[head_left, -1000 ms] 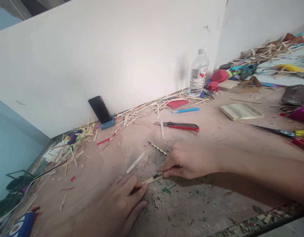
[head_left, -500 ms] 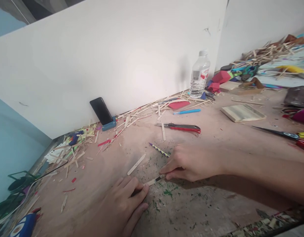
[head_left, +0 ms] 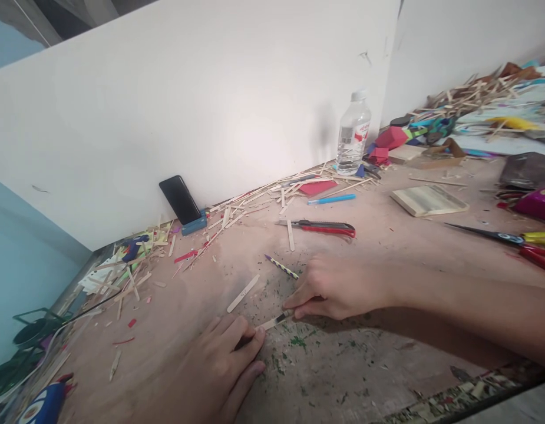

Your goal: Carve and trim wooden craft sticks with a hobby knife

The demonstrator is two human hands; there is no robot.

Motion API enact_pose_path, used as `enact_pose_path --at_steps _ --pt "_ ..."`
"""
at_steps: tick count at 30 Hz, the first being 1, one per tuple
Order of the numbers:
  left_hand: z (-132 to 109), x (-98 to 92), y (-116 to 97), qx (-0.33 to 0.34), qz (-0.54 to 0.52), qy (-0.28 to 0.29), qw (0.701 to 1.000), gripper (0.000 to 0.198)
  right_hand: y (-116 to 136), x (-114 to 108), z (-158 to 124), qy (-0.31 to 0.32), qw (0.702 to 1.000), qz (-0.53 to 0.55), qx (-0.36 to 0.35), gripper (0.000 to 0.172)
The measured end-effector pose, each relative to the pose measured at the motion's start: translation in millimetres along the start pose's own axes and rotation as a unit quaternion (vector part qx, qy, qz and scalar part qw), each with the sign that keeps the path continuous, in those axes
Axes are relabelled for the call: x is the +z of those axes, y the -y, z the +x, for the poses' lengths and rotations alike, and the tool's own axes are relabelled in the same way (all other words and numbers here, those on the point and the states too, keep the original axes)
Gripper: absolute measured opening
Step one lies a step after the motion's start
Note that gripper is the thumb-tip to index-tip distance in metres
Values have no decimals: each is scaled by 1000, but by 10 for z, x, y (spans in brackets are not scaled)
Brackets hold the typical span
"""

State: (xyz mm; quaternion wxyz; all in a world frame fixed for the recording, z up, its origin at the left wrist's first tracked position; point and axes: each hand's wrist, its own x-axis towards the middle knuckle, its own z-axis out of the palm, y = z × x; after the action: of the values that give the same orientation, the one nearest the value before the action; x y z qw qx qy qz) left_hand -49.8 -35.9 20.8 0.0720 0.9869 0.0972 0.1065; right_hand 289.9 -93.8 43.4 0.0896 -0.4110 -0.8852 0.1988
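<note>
A pale wooden craft stick [head_left: 268, 324] with a dark band lies low over the table between my hands. My left hand [head_left: 225, 359] is closed on its left end, thumb and forefinger pressed to it. My right hand [head_left: 336, 288] pinches the other end, which the fingertips hide. Just beyond my left hand rests another craft stick [head_left: 243, 293] with small writing on it. A patterned pencil [head_left: 281, 267] points away from my right hand. Further back is a red and black utility knife [head_left: 327, 228] with its blade out, beside a short craft stick [head_left: 290, 237].
A phone [head_left: 180, 199] leans in a blue stand near the white board. A water bottle [head_left: 352, 135], a blue pen [head_left: 332, 199] and a wooden block [head_left: 429, 200] stand or lie behind. Scissors [head_left: 511, 238] lie at right. Scrap sticks [head_left: 237, 215] litter the back; green crumbs dot the front.
The whole view has shifted slightly, so things at the right sit a little further left. Both hands keep their hold on the craft stick, with hardly any visible movement.
</note>
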Motion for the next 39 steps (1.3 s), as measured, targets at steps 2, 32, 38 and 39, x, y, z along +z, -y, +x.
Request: enact_pose_path --at_steps 2,32,38,39 --pt "-10 18 10 3 0 2 1000 30 5 1 9 2 1000 -2 -2 19" --pt "-12 13 15 -11 -7 17 1000 29 3 -15 13 -4 999 29 30 20" --pt "-21 44 16 -16 -4 8 1000 28 27 -27 18 3 999 26 38 20" --pt "-24 53 16 -16 -4 6 1000 29 32 -29 20 4 999 28 40 19"
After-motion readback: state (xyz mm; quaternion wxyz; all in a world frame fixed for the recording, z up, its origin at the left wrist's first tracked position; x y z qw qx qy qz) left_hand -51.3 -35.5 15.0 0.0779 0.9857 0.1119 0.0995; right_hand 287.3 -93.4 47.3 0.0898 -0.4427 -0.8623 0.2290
